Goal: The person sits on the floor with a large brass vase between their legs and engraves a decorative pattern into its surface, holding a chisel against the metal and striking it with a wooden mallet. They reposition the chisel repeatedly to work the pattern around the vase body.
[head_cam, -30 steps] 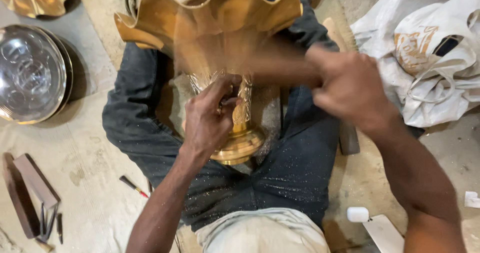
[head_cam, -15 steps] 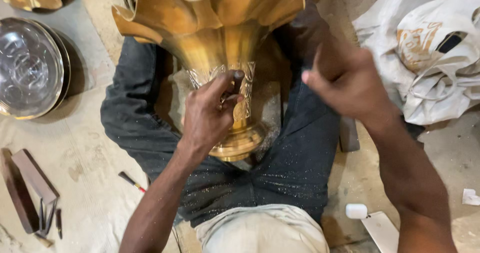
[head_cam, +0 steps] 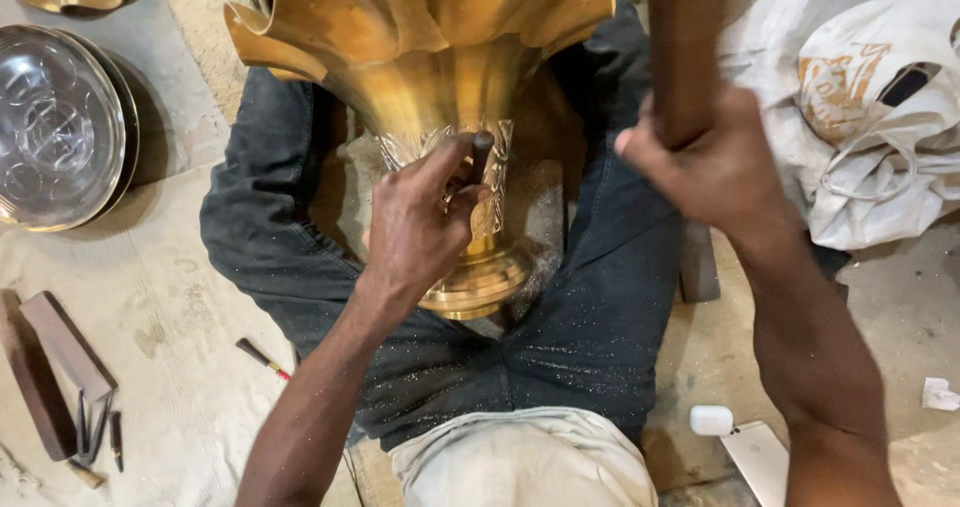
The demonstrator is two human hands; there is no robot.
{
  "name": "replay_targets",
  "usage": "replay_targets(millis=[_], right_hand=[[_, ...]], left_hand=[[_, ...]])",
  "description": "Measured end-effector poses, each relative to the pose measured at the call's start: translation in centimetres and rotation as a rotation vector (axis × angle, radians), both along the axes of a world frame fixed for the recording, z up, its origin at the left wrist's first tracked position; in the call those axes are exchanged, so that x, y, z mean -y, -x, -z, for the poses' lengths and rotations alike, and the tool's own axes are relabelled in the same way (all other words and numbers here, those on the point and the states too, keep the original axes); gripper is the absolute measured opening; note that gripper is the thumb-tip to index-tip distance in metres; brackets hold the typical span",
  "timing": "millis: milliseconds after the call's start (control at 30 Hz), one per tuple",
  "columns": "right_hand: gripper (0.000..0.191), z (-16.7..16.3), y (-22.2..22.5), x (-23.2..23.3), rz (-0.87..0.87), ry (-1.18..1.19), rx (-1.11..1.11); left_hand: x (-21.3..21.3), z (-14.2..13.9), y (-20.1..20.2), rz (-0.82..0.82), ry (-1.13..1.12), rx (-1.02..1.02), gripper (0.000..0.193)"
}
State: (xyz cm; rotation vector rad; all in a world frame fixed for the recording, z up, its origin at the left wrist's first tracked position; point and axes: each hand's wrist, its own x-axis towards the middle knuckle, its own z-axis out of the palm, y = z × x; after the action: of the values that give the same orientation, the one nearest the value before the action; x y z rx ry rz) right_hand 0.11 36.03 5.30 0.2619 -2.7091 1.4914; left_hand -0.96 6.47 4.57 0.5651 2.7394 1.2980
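The left hand point(head_cam: 420, 222) has its fingers point(head_cam: 440, 162) pinched together on a thin dark punch point(head_cam: 482, 157), whose tip presses on the patterned neck of the brass vase point(head_cam: 430, 77). The vase lies between the person's knees on the dark jeans point(head_cam: 580, 337), flared fluted mouth away from the body, round foot toward it. The right hand point(head_cam: 705, 162) is clamped on a dark wooden mallet handle point(head_cam: 685, 47). A second ago this hand was low over the vase, just beside the left hand; now it is lifted up and out to the right, handle upright. The left hand and the vase have kept their place. On the floor toward its left edge lie a round silver tray point(head_cam: 55, 127), wooden blocks point(head_cam: 60, 352) and a small red-tipped tool point(head_cam: 262, 359); toward the right edge, white bags point(head_cam: 860, 107).
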Motion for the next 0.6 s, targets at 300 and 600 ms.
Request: replay_targets(millis=[300, 600], right_hand=[[0.024, -1.3, -0.6, 0.5, -0.084, -0.185, 0.005], [0.023, 2.5, -1.2, 0.2, 0.066, 0.134, -0.029]], left_hand=[[0.4, 1.0, -0.4, 0.016, -0.036, -0.01, 0.038], [0.7, 1.0, -0.7, 0.029, 0.16, -0.027, 0.045]])
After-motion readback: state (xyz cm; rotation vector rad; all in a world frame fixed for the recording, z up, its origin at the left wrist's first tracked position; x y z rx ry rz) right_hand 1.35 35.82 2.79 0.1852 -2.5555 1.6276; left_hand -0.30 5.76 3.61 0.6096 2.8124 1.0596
